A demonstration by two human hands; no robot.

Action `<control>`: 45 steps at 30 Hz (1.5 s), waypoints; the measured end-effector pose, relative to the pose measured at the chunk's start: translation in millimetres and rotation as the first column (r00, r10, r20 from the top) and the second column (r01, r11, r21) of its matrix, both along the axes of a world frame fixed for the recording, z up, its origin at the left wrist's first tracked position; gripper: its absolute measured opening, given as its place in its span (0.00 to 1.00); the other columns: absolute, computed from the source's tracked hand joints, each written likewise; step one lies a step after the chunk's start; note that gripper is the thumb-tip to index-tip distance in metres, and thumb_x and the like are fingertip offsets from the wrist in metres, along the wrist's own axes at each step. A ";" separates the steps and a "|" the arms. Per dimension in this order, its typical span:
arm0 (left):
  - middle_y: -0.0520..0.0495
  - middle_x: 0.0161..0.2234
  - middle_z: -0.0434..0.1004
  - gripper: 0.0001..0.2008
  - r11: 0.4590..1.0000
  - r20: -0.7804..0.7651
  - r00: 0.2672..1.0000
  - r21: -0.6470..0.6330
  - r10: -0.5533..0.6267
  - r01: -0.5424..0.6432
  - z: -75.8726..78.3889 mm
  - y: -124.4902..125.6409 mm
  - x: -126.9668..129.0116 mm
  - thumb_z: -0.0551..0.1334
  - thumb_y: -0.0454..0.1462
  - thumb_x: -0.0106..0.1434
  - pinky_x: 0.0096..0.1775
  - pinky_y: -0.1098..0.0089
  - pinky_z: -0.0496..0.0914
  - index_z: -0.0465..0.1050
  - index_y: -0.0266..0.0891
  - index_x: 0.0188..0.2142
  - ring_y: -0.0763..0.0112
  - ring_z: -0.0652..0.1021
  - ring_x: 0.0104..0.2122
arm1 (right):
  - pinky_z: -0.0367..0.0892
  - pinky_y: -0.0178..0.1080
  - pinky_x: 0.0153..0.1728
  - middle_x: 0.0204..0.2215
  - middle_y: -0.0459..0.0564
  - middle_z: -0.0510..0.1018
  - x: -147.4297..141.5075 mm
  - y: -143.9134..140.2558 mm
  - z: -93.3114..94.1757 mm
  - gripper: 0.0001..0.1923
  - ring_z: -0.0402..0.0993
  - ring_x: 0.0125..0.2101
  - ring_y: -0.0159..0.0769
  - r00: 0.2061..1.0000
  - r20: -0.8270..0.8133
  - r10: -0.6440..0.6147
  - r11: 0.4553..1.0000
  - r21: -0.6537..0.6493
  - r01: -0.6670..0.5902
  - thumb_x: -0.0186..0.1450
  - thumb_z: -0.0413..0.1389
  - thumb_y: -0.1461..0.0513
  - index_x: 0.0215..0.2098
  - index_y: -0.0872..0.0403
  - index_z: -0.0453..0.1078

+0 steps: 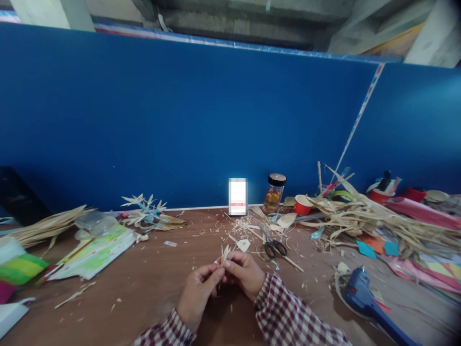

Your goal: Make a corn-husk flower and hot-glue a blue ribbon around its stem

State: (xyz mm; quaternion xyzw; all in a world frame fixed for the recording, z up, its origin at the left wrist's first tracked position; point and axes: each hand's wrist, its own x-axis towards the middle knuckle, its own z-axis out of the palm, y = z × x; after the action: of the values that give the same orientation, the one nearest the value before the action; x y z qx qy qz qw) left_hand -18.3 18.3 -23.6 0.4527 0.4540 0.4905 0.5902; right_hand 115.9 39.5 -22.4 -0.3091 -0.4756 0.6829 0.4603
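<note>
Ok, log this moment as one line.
left hand: pinching husk strip | right hand: same strip | scissors: on table

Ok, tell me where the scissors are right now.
The scissors lie on the wooden table, just beyond and to the right of the right hand, in front of the glass jar among the straw scraps.

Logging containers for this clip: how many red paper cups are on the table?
3: one red cup beside the jar, two more at far right by the blue partition. The straw pile may hide others.
</note>
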 end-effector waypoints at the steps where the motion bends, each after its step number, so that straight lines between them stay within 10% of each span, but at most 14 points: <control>1: 0.52 0.18 0.69 0.11 1.000 -0.006 1.000 0.015 0.006 -0.005 0.1 -0.2 0.1 0.63 0.42 0.49 0.19 0.77 0.54 0.73 0.34 0.23 0.82 0.61 0.15 | 0.54 0.27 0.18 0.18 0.43 0.70 0.0 -0.1 -0.1 0.15 0.64 0.19 0.24 1.000 -0.003 0.003 1.000 -0.007 -0.003 0.53 0.59 0.55 0.32 0.58 0.71; 45: 0.50 0.19 0.73 0.13 0.979 -0.351 0.932 0.201 0.095 -0.024 6.1 -8.8 2.6 0.59 0.43 0.53 0.20 0.76 0.61 0.75 0.36 0.30 0.76 0.66 0.17 | 0.54 0.28 0.18 0.19 0.42 0.68 -5.0 -0.7 -4.1 0.13 0.60 0.17 0.22 0.986 -0.159 -0.045 0.996 -0.082 0.033 0.52 0.60 0.56 0.25 0.58 0.67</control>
State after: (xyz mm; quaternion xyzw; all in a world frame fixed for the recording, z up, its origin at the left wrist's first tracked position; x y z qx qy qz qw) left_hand -15.8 9.5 -17.5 0.5759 0.5176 0.4591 0.4355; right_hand 111.0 38.8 -26.5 -0.2801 -0.4035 0.7146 0.4979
